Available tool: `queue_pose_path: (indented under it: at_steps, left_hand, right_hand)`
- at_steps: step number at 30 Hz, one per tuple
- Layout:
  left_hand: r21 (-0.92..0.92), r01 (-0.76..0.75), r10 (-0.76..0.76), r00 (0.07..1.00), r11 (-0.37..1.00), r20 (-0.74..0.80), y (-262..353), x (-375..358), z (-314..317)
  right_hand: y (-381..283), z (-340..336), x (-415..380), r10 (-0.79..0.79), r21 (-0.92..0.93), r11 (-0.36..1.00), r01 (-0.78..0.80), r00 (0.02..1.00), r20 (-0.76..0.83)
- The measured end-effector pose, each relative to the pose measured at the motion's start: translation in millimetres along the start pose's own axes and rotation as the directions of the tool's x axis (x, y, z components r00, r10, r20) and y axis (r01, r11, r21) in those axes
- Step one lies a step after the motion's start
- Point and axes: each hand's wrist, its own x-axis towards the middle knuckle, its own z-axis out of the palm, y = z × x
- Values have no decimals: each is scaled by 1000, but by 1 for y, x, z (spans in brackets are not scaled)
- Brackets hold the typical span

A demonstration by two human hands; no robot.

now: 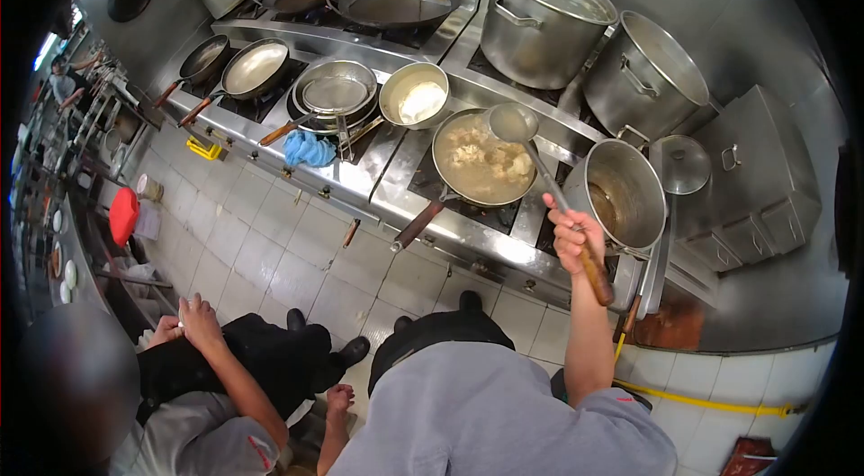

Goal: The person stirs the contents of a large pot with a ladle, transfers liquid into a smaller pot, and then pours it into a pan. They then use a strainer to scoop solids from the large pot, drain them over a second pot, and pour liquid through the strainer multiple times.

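Note:
My right hand (576, 238) is closed around the long handle of a metal ladle (556, 184). The ladle's bowl hangs over the upper right rim of a pan (438, 172) on the stove. Cloudy liquid with pale chunks (486, 157) fills that pan, and its wooden handle points toward me. Low beside my body, my left hand (339, 399) hangs with fingers loosely curled, and nothing shows in it. To the right of the pan stands a deep pot (648, 215) with brown residue inside. Left of it is a saucepan (389, 103) holding something white.
Two large stockpots (540, 40) (630, 94) stand at the back right. Several frying pans (256, 71), a strainer (335, 91) and a blue cloth (309, 148) are on the left of the stove (396, 179). A co-worker (211, 404) is close on my left, hands together. A yellow hose (702, 393) crosses the floor.

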Motion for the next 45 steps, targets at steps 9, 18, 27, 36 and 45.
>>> queue_pose_path:
  at_steps: [9, 18, 27, 36, 45]
  left_hand:
    - [-9, 39, -39, 999, 999, 14, -9, 7, -7]
    - [77, 22, -25, 999, 997, 29, -4, 15, 9]
    - [-18, -43, 43, 999, 999, 21, -4, 3, 23]
    - [-55, -70, 73, 997, 996, 38, -39, -7, 12]
    - [294, -376, 415, 906, 879, -83, 22, 41, 42]
  right_hand:
    - [39, -20, -7, -311, -849, 512, -129, 894, -323]
    - [39, -29, -13, -517, -974, 192, -122, 831, -206]
    - [32, -117, 1, -739, -853, -327, -408, 673, -39]
    - [54, -179, 19, -853, -643, -281, -713, 492, -172]
    - [70, -176, 2, -804, -768, -449, -456, 581, 125]
